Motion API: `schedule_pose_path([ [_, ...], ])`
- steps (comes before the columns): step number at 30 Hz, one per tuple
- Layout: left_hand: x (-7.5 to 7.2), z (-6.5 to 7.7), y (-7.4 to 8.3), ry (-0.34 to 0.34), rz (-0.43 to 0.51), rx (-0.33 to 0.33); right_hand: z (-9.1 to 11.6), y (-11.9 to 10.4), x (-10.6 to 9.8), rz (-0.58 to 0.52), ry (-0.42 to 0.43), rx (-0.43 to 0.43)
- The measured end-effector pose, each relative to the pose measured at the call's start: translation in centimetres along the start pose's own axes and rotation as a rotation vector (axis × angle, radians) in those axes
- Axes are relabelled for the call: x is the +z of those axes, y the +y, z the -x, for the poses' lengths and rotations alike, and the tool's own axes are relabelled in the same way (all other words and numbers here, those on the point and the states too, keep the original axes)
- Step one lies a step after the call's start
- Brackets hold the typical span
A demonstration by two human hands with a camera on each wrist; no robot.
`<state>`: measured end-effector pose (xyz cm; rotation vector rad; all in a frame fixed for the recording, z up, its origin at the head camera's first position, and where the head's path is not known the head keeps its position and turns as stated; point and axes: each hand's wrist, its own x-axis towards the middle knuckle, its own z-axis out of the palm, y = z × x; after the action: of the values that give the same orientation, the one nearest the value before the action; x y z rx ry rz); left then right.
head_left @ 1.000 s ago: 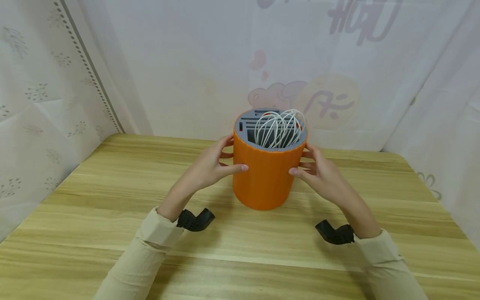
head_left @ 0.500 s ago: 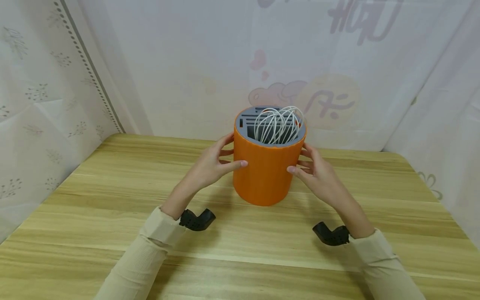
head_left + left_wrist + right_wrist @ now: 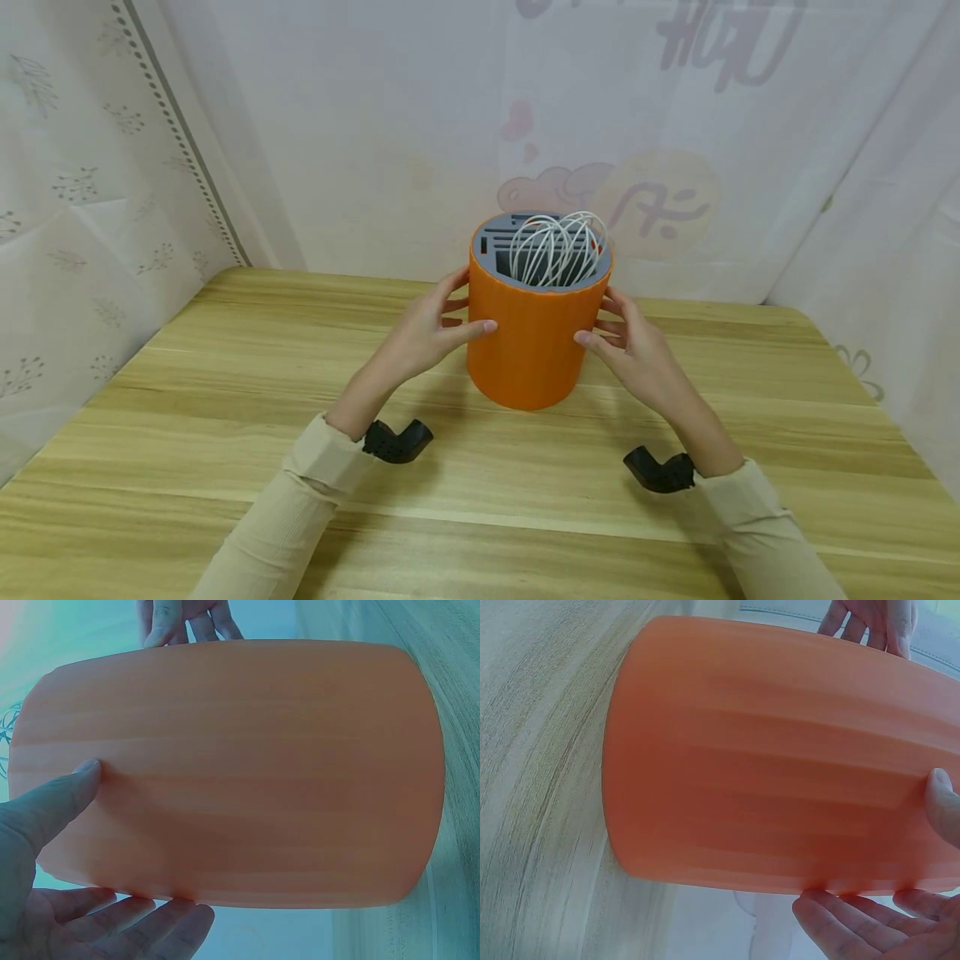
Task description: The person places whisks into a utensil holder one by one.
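An orange round utensil holder (image 3: 528,350) stands upright on the wooden table, its grey top cut with knife slots and a larger opening. White wire whisk loops (image 3: 558,250) poke up from that opening; their handles are hidden inside. My left hand (image 3: 423,333) grips the holder's left side, thumb on the front and fingers reaching round behind. On the opposite side my right hand (image 3: 637,354) holds it the same way. Both wrist views show the orange wall (image 3: 255,780) between thumb and fingers, with the other hand (image 3: 870,622) beyond it.
A pale printed cloth (image 3: 360,150) hangs behind the wooden table (image 3: 247,375), and patterned cloth (image 3: 67,208) hangs at the left. Black curved mounts (image 3: 397,442) sit on both wrists, just above the tabletop.
The holder has shifted slightly away from me, toward the back cloth, with both hands keeping their grip. Over the last half second almost nothing has moved.
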<state>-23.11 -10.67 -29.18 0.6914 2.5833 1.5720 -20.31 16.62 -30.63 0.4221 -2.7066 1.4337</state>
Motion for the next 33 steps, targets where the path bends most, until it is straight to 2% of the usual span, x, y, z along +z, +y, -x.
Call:
schedule_pose_path([
  [5, 0.0, 0.1, 0.0, 0.001, -0.01, -0.008, 0.0, 0.1, 0.0, 0.011, 0.0, 0.0],
  [11, 0.1, 0.3, 0.2, 0.021, -0.081, -0.033, 0.1, 0.2, 0.3, 0.076, 0.031, -0.024],
  [18, 0.4, 0.8, 0.6, 0.067, -0.298, -0.003, 0.6, 0.2, 0.5, 0.227, 0.1, -0.065],
  [22, 0.6, 1.2, 1.1, 0.077, -0.436, -0.027, 1.0, 0.1, 0.6, 0.312, 0.128, -0.06],
  [25, 0.8, 1.5, 1.4, 0.072, -0.504, -0.029, 1.2, 0.1, 0.6, 0.355, 0.142, -0.07],
  [29, 0.9, 2.1, 1.4, 0.077, -0.582, 0.025, 1.4, 0.3, 0.4, 0.406, 0.151, -0.105],
  [33, 1.0, 2.7, 1.2, 0.077, -0.723, 0.117, 1.8, 0.7, 0.0, 0.48, 0.149, -0.153],
])
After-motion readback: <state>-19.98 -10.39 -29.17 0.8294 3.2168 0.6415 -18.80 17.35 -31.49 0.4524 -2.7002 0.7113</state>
